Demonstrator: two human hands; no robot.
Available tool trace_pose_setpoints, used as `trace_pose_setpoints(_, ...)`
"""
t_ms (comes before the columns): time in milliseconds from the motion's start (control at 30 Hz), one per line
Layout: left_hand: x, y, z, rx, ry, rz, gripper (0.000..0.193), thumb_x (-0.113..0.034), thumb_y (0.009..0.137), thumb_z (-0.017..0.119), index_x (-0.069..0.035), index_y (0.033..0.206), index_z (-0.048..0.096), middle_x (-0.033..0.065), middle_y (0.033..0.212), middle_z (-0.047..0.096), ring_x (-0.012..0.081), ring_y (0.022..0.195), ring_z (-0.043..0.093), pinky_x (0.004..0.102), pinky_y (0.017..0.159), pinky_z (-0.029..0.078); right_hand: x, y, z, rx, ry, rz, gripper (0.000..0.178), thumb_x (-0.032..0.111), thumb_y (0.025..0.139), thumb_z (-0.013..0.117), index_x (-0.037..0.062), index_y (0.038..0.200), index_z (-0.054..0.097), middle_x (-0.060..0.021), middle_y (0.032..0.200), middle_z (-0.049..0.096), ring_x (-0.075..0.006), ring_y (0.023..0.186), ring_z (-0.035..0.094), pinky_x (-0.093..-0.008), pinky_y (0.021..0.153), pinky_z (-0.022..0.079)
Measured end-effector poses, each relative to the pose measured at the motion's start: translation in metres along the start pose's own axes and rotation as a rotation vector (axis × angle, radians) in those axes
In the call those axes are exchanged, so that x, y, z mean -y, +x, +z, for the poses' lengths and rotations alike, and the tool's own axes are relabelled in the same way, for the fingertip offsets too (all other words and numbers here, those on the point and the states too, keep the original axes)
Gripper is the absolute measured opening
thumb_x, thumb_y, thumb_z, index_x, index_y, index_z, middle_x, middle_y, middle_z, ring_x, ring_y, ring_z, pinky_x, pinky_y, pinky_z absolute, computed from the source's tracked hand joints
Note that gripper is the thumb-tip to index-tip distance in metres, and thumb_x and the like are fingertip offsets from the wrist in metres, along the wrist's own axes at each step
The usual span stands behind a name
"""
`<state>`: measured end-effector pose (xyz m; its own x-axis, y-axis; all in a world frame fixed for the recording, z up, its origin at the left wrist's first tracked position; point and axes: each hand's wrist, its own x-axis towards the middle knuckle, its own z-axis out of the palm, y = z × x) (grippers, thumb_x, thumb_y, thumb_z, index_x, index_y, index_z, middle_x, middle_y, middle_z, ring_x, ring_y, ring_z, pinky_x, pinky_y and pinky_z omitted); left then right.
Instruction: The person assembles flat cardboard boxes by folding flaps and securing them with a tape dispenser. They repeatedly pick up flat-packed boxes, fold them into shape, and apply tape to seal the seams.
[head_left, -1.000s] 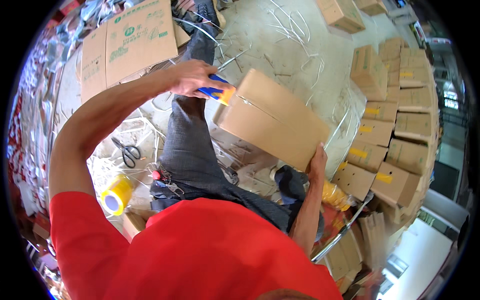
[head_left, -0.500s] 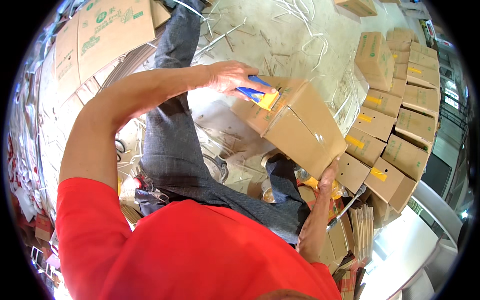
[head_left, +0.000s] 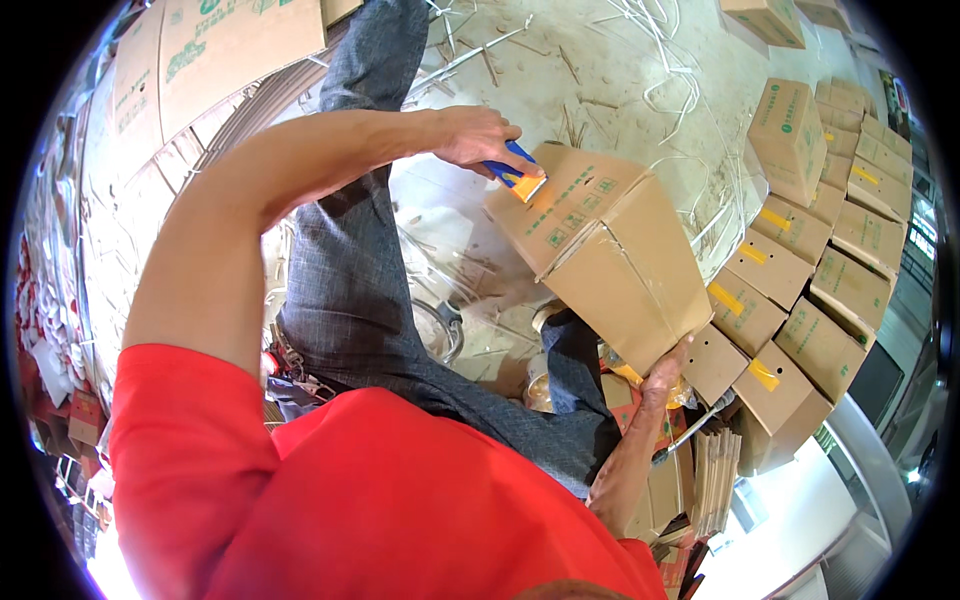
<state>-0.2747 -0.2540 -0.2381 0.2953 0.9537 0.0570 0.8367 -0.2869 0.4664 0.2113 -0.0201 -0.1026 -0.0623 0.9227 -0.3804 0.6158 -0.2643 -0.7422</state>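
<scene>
My left hand is closed round a blue and yellow tape dispenser. The dispenser is at the far left part of a cardboard box, over its face with green print; whether it touches the box I cannot tell. That box is tilted in front of me, above the floor by my legs. Gripping its near right corner is my right hand, with some fingers hidden beneath the cardboard.
Stacked closed boxes, several with yellow tape strips, stand at the right. Flat cardboard is piled at the far left. White strapping and scraps litter the floor. More folded cardboard stands near my right forearm. A rod leans there.
The dispenser has moved away from the box's upper edge, back across the printed face, uncovering more print. My right hand still grips the same corner. The whole view has shifted slightly.
</scene>
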Motion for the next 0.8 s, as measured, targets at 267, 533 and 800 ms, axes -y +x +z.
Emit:
trace_pose_setpoints(267, -0.096, 0.086, -0.063, 0.484, 0.486, -0.123, 0.024, -0.026, 0.092, 0.070, -0.012, 0.108, 0.080, 0.0069, 0.115, 0.077, 0.0259, 0.103, 0.073, 0.0473, 0.079, 0.059, 0.017, -0.009, 0.001, 0.026, 0.006, 0.011, 0.071, 0.051, 0.113, 0.033, -0.0080, 0.149, 0.046, -0.0227, 0.142, 0.058, -0.0313, 0.126, 0.059, -0.0407, 0.107, 0.048)
trace_pose_setpoints(533, -0.077, 0.028, 0.018, 0.600, 0.299, -0.625, 0.033, -0.028, 0.095, 0.065, -0.017, 0.124, 0.077, 0.0098, 0.125, 0.075, 0.0279, 0.115, 0.071, 0.0502, 0.087, 0.058, 0.014, -0.014, -0.003, 0.012, -0.021, -0.101, 0.069, 0.051, 0.112, 0.036, -0.0078, 0.146, 0.051, -0.0203, 0.141, 0.060, -0.0299, 0.125, 0.060, -0.0397, 0.106, 0.047)
trace_pose_setpoints(800, -0.145, -0.016, -0.031, -1.058, -0.873, -0.915, 0.056, -0.034, 0.097, 0.073, -0.009, 0.146, 0.059, 0.0184, 0.125, 0.072, 0.0288, 0.111, 0.071, 0.0395, 0.099, 0.055, 0.006, -0.030, -0.006, 0.058, 0.017, -0.050, 0.070, 0.051, 0.112, 0.036, -0.0065, 0.150, 0.047, -0.0195, 0.146, 0.057, -0.0301, 0.128, 0.059, -0.0401, 0.108, 0.047)
